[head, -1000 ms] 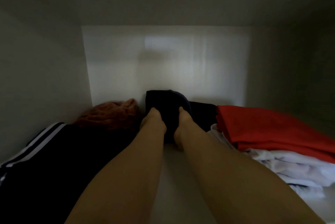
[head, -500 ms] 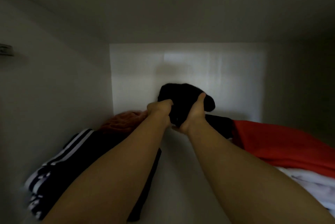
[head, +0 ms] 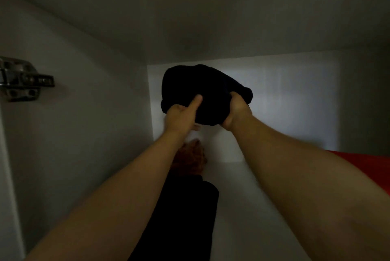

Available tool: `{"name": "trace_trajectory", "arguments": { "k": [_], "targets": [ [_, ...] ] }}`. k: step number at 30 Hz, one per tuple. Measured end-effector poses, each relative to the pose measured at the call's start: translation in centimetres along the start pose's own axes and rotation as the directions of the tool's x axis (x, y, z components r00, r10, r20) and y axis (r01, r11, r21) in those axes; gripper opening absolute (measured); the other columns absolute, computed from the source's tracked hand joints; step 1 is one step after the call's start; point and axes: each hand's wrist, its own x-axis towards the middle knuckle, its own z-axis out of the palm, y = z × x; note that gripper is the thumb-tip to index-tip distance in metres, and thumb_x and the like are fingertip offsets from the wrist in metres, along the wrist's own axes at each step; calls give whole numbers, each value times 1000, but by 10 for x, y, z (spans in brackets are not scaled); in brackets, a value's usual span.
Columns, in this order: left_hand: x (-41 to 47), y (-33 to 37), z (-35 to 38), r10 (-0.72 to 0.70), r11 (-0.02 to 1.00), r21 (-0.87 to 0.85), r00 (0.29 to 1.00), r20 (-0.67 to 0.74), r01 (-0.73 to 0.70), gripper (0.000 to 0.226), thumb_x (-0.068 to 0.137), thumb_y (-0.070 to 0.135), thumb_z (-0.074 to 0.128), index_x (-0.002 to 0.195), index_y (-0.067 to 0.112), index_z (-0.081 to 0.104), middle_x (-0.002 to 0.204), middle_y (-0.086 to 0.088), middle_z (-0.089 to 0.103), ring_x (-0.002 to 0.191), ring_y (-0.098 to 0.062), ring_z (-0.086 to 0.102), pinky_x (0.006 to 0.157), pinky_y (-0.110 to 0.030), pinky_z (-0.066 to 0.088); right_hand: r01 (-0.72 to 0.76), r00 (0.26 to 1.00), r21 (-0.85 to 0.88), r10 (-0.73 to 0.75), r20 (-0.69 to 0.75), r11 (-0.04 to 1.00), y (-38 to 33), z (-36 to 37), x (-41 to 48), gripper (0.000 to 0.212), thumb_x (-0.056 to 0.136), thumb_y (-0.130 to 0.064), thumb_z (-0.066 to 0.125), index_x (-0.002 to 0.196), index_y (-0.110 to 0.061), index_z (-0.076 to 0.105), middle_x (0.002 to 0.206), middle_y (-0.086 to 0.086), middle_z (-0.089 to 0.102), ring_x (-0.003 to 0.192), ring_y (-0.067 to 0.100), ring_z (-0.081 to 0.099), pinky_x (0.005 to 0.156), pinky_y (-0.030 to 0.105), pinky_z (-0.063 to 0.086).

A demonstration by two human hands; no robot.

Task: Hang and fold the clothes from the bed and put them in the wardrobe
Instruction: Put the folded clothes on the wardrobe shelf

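Note:
A bundled dark garment (head: pixel 202 89) is held up in the air inside the white wardrobe compartment, in front of its back wall (head: pixel 285 100). My left hand (head: pixel 181 115) grips its lower left side, thumb pressed across the cloth. My right hand (head: pixel 237 111) grips its lower right side. Below, on the shelf (head: pixel 242 197), an orange-brown garment (head: pixel 190 159) lies at the back left. A black garment (head: pixel 181 214) lies in front of it, partly hidden by my left forearm.
A folded red garment (head: pixel 363 161) shows at the right edge of the shelf. A metal door hinge (head: pixel 21 80) is fixed to the left side wall. The compartment's ceiling is close above the held bundle.
Both hands have lifted the dark bundle from the back of the shelf up into the air. The view has tilted upward, so the white pile and striped garment have left the frame.

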Motion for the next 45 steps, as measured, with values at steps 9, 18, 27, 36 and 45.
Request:
{"name": "trace_trajectory", "arguments": {
  "k": [9,18,27,36,45],
  "targets": [
    [82,-13,-81,586,336,893,809,51,-300,96,74,35,70,155,28,19,164,-3,13,149,-32,15,115,-57,26,-121,886,-242,214,411,963,45,28,73,41,103,-41,52,127,-10,66,119,17,70,111,35,65,96,46,55],
    [124,-79,-84,-144,82,970,961,238,-228,90,85,34,66,160,28,15,157,-9,37,139,-34,43,114,-45,38,181,957,-976,-249,148,118,99,14,117,60,101,-35,43,154,-17,23,154,21,29,134,42,41,107,49,36],
    [128,-97,-72,-290,-142,929,911,292,-343,82,95,29,62,160,35,12,158,-15,35,140,-33,41,114,-41,37,580,807,-701,176,563,-415,149,16,109,55,107,-41,27,156,-16,28,159,12,32,139,34,37,115,53,31],
    [107,-90,-81,-410,23,978,890,199,-207,98,96,23,60,158,31,-16,168,-14,-2,152,-35,16,122,-44,24,499,866,-665,289,409,-555,124,34,69,68,107,-46,27,161,-24,-7,168,9,-10,154,36,-6,119,64,0],
    [19,-17,-70,-322,157,965,912,252,-211,66,102,21,51,159,8,19,161,-15,29,143,-30,37,115,-37,34,449,877,-850,-45,478,-273,72,49,-39,34,101,-10,43,67,-12,47,89,10,60,68,18,51,67,27,46]
  ]
}}
